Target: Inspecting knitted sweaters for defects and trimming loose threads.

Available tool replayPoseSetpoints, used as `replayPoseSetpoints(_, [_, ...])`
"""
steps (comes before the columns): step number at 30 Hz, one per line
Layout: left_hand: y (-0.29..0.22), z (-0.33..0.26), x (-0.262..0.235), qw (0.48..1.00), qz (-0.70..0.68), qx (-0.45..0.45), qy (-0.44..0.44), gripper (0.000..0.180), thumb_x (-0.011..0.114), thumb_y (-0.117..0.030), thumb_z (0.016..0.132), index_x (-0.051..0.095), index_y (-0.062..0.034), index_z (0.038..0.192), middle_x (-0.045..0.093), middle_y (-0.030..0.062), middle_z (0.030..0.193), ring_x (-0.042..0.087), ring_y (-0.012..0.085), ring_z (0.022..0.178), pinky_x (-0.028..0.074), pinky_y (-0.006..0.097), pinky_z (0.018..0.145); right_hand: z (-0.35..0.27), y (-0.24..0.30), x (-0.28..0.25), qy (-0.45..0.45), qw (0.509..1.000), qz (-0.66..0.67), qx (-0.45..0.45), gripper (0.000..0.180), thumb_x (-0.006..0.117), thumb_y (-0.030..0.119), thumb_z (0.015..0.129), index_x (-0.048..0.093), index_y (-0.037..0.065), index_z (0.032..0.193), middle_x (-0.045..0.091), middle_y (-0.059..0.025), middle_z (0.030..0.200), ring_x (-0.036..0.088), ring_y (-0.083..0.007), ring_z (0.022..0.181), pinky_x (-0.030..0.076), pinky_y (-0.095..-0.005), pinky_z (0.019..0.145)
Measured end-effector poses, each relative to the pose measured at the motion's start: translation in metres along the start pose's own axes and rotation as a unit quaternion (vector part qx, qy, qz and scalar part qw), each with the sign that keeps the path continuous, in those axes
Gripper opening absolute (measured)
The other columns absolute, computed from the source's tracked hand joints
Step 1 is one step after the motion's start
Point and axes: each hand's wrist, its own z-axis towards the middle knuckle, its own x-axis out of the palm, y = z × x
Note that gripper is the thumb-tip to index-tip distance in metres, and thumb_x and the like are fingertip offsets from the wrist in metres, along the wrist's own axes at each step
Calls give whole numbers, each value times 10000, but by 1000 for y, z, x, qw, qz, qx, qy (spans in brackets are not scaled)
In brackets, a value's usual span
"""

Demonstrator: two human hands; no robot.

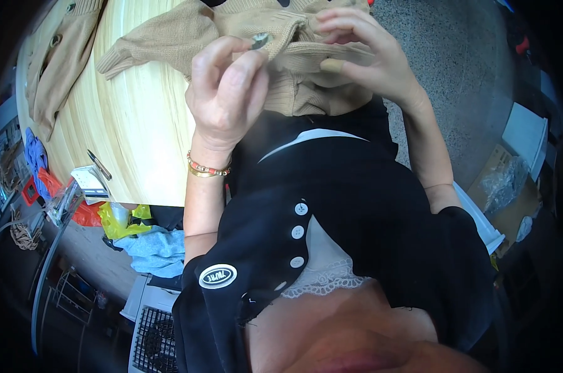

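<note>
A tan knitted cardigan (172, 40) lies over the table's edge and my lap, its ribbed edges bunched up between my hands. My left hand (222, 93) pinches a dark, shiny button (259, 41) at the garment's raised edge, thumb and forefinger close together. Facing it across the knit, my right hand (381, 65) has its fingers spread and curved. A tan finger cover (332, 65) sits on its thumb tip. I see nothing between those fingers, though slight blur could hide a thin thread.
Another tan knit piece with dark buttons (60, 68) lies on the pale wooden table (144, 130). A pen (98, 165) and small white pad (90, 182) rest near its edge. Bags and blue cloth (157, 248) are at lower left. Clear plastic wrap (504, 183) lies on cardboard at right.
</note>
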Motion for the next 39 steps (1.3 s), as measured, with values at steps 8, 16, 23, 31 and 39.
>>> replayPoseSetpoints(8, [3,-8,0,993,-1,-88,76,266,662,34,812,548,-56,1034,679,68,874,648,201,640,502,296,550,-24,-28,-10,80,994,-10,69,235,686,145,824,668,30,1028,682,-45,931,653,-137,905,533,-279,824])
replayPoseSetpoints(16, [-5,-17,-13,923,-61,-306,225,190,678,-104,908,602,-15,1057,640,26,861,556,70,691,443,208,610,-10,3,-38,-53,985,-9,166,166,662,21,881,592,-1,1030,617,-25,960,583,-76,835,474,-191,742])
replayPoseSetpoints(23, [-6,-32,-41,772,-322,-529,145,195,650,-140,935,671,13,1056,657,-4,852,547,45,736,439,197,675,-6,9,-52,-168,978,69,105,145,605,-10,919,576,-26,1060,647,-80,995,614,-108,875,493,-226,795])
replayPoseSetpoints(31, [-24,2,-36,750,-438,-490,77,142,698,-58,875,688,1,1005,682,16,944,603,58,865,458,190,796,-5,53,-57,-79,980,-151,-101,199,718,-49,777,679,-25,971,650,-149,972,643,-228,876,504,-291,769])
replayPoseSetpoints(39, [-34,12,-20,671,-455,-583,59,150,711,-84,871,669,-13,995,683,23,895,612,36,811,474,170,699,-3,63,-22,60,941,-210,-259,171,643,98,810,671,131,976,634,-16,1033,659,-144,729,551,-234,581])
